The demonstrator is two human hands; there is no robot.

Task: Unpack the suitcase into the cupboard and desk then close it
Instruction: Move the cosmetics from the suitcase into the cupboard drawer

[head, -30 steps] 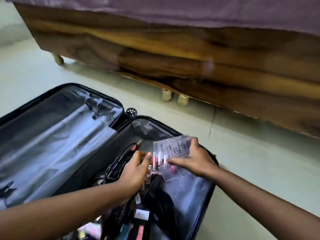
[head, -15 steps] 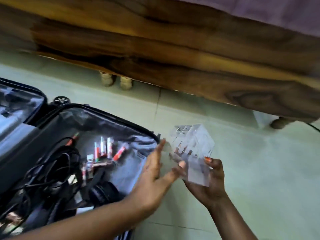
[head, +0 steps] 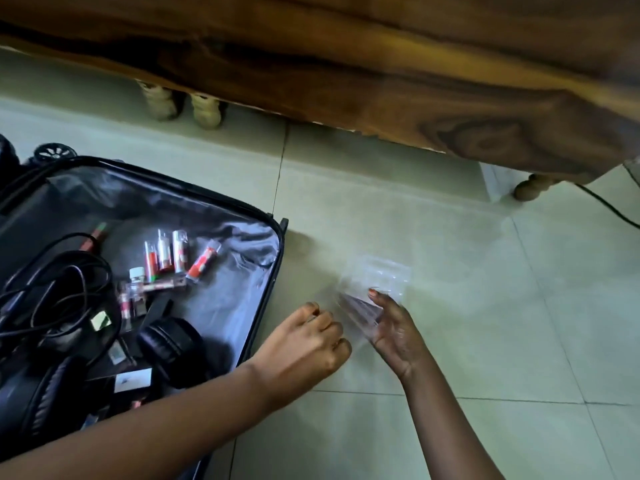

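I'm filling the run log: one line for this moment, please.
stage: unpacking | right hand: holds clear case at floor | left hand: curled, beside it | suitcase: open, tubes inside

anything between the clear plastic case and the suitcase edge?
Head view: only bare floor tile between the clear plastic case and the suitcase rim there; the left hand sits nearer the camera.

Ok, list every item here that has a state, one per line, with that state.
suitcase: open, flat on the floor, still holding items
clear plastic case: out of the suitcase, low over the floor tiles, looks empty
small tubes: loose on the lining
black cable: tangled
headphones: lying in the suitcase
left hand: fingers curled, empty
right hand: holds the case
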